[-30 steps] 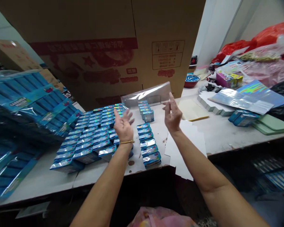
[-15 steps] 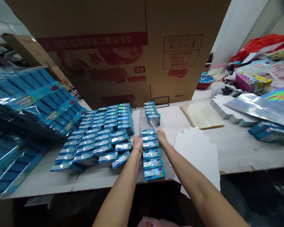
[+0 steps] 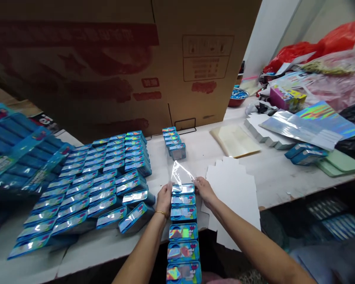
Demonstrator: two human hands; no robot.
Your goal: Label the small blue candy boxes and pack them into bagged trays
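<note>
A single row of small blue boxes (image 3: 183, 232) with shiny labels runs toward me between my hands, its near end at or past the table's front edge. Beyond its far end stretches a clear plastic film (image 3: 181, 173), catching the light. My left hand (image 3: 165, 199) is closed at the left side of the row's far end, fingers at the film's left edge. Opposite it, my right hand (image 3: 204, 190) pinches the film's right edge between thumb and fingers. Behind the film stands a short row of similar blue boxes (image 3: 177, 151).
Several rows of blue boxes (image 3: 100, 185) cover the table at left, beside wrapped blue packs (image 3: 17, 157). A large cardboard carton (image 3: 106, 86) stands behind. At right lie white card sheets (image 3: 232, 189), a stack of yellowish film (image 3: 235, 142) and silvery sheets (image 3: 298, 128).
Both hands have come closer to me with the film and the row of blue boxes. The view has swung to the right; the short row behind stays on the table.
</note>
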